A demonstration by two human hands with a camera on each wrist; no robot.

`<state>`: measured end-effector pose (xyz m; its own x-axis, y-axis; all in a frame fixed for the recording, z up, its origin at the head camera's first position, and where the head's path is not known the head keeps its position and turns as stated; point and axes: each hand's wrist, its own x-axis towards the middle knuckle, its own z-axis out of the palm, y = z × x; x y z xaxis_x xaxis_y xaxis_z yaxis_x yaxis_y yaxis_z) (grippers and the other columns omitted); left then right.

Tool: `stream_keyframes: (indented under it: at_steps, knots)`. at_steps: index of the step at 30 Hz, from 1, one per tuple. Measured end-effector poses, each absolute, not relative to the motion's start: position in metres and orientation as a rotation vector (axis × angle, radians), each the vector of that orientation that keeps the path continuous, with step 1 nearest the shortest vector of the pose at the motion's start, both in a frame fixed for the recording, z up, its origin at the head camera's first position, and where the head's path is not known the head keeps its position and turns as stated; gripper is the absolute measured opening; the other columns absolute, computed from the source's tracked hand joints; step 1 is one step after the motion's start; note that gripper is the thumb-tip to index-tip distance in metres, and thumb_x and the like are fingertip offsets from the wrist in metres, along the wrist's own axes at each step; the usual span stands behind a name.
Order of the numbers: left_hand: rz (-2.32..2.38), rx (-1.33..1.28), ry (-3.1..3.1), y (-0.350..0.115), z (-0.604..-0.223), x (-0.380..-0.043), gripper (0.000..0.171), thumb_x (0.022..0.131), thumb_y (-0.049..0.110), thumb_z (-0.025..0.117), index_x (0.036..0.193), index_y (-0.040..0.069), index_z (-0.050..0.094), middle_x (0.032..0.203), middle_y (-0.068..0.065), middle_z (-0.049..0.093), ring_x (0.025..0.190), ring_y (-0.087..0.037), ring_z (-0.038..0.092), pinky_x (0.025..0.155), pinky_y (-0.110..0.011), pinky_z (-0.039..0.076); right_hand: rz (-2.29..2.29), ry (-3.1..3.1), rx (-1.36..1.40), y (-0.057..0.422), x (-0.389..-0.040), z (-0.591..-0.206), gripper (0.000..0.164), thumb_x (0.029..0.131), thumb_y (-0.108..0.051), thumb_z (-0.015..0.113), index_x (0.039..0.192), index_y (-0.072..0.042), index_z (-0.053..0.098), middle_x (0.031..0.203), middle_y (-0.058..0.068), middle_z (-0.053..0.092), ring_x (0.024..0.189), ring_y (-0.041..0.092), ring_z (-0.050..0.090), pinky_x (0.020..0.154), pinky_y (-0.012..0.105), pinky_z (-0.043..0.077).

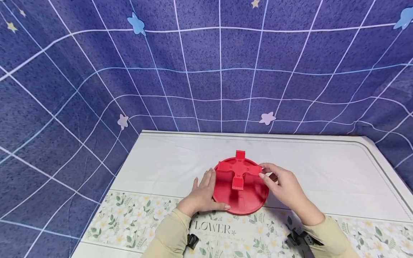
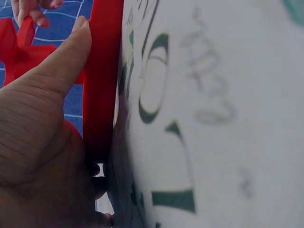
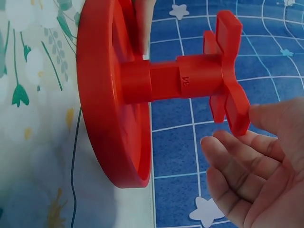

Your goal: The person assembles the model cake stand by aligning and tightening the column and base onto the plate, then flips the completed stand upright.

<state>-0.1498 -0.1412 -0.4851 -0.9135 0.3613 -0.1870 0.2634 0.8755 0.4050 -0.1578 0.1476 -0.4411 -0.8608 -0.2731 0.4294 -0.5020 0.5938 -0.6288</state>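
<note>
A red round base [image 1: 246, 206] with a raised rim lies on the table. From its middle rises a short red post [image 3: 164, 80], marked with a small number. On top of the post sits a red four-armed cross piece [image 1: 239, 168] with upturned ends. My right hand [image 1: 285, 184] pinches the cross's right arm, thumb at its end and the fingers behind. My left hand [image 1: 203, 195] rests against the left and front of the base, fingers straight and spread, thumb [image 2: 71, 54] laid along the rim.
The table wears a white cloth [image 1: 167, 161] with a flowered band [image 1: 138, 218] and printed lettering. A blue curtain [image 1: 206, 82] with grid lines and stars hangs behind the table and down its left side. Black straps [image 1: 192, 240] sit at the wrists.
</note>
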Motion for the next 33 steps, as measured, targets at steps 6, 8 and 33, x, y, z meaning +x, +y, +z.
stream_keyframes:
  at_steps: [6, 8, 33]
  knots:
    - [0.565, 0.485, 2.787, -0.141, -0.48, -0.149, 0.129, 0.072, 0.072, 0.068, 0.155, 0.0, 0.003, 0.163, -0.015, 0.002, 0.149, -0.031, 0.0, 0.115, -0.059, -0.001, 1.145, -2.57, 0.638, 0.149, -0.152, -0.44, 0.023, 0.087, -0.017, 0.075, 0.108, -0.014, 0.067, 0.086, -0.008, 0.068, 0.068, 0.005, 0.06, 0.061, 0.026, 0.051]
    - [0.571, 0.488, 2.786, -0.14, -0.479, -0.148, 0.128, 0.072, 0.071, 0.069, 0.155, -0.001, 0.004, 0.163, -0.016, 0.003, 0.149, -0.032, 0.001, 0.114, -0.06, -0.001, 1.141, -2.573, 0.646, 0.149, -0.15, -0.439, 0.024, 0.085, -0.019, 0.077, 0.107, -0.015, 0.067, 0.086, -0.01, 0.068, 0.069, 0.005, 0.061, 0.063, 0.027, 0.053]
    - [0.53, 0.485, 2.781, -0.14, -0.479, -0.149, 0.129, 0.071, 0.073, 0.068, 0.155, -0.001, 0.005, 0.163, -0.015, 0.002, 0.149, -0.031, 0.001, 0.115, -0.059, 0.0, 1.208, -2.512, 0.63, 0.141, -0.146, -0.439, 0.023, 0.074, -0.012, 0.085, 0.09, -0.016, 0.068, 0.081, -0.013, 0.07, 0.066, 0.002, 0.063, 0.059, 0.024, 0.052]
